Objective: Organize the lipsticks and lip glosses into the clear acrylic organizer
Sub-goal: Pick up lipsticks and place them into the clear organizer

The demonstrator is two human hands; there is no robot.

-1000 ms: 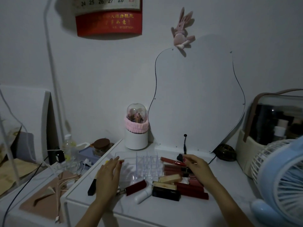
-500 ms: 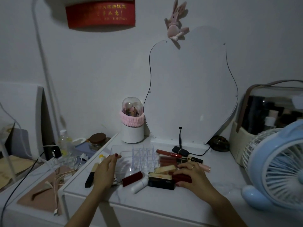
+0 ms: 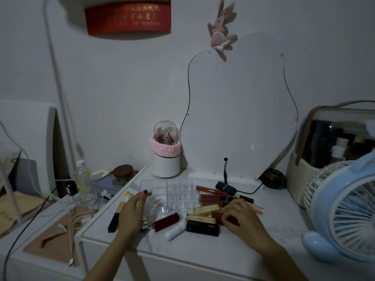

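Here the right hand (image 3: 242, 220) pinches a dark red lipstick (image 3: 227, 218). The left hand (image 3: 133, 211) rests beside the organizer (image 3: 172, 196), fingers loosely spread.

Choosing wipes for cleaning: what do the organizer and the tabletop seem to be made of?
Organizer: clear rigid plastic, likely acrylic; you see through its glossy dividers. Tabletop: smooth white surface with faint grey veins, marble or marble-look laminate; cannot tell which.

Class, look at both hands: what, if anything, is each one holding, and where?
The right hand closes its fingers around a dark red lipstick, near its right end. The left hand holds nothing.
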